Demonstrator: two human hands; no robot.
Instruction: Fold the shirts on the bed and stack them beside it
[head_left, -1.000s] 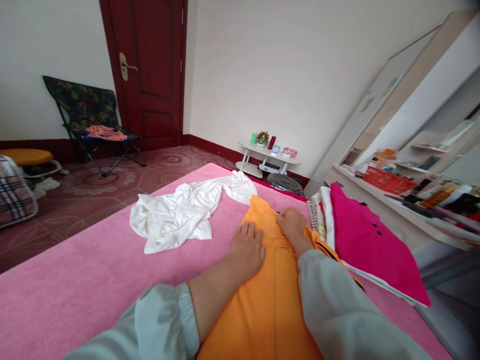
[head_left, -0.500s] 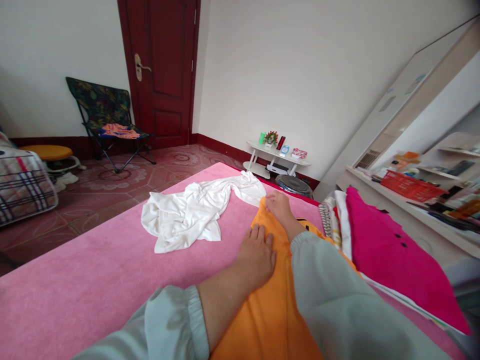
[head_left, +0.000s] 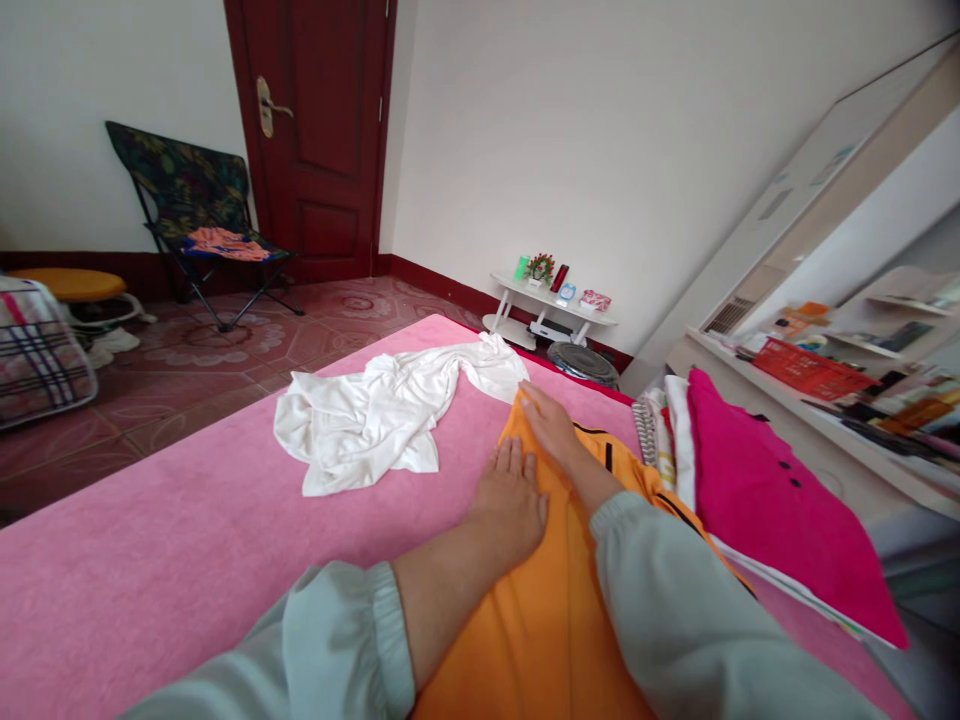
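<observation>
An orange garment with black trim (head_left: 555, 630) lies lengthwise in front of me on a pink bedspread (head_left: 187, 560). Flat on its left edge rests my left hand (head_left: 511, 505), fingers stretched out. Farther up, my right hand (head_left: 551, 425) lies over the garment's far corner, its fingers extended along the cloth and not gripping it. Part of the garment is covered by my hands and sleeves. Beyond them, to the left, a crumpled white garment (head_left: 390, 410) touches or nearly touches the orange corner.
Along the right side sits a pile of folded clothes with a magenta garment (head_left: 772, 500) on top. A red basket (head_left: 814, 367) stands on the shelf behind. A small white stand (head_left: 555, 300) is past the bed's far edge; a folding chair (head_left: 202, 220) stands near the door.
My right hand has gone from pinching the orange corner to lying flatter on it. More of the black trim shows at right. My left hand stays pressed on the cloth; the view has shifted slightly.
</observation>
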